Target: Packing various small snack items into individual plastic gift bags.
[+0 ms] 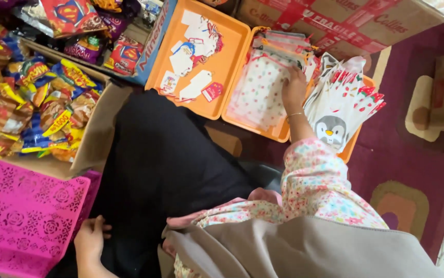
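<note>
Grey cloth (304, 247) over right hand's (294, 90) sleeve

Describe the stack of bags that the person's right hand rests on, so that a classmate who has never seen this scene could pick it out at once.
Find the two orange trays lying side by side on the floor. In the right-hand one, under the right hand, lies a stack of pale dotted bags. Unlike the neighbouring white bags with a penguin picture, these carry only small dots.
</note>
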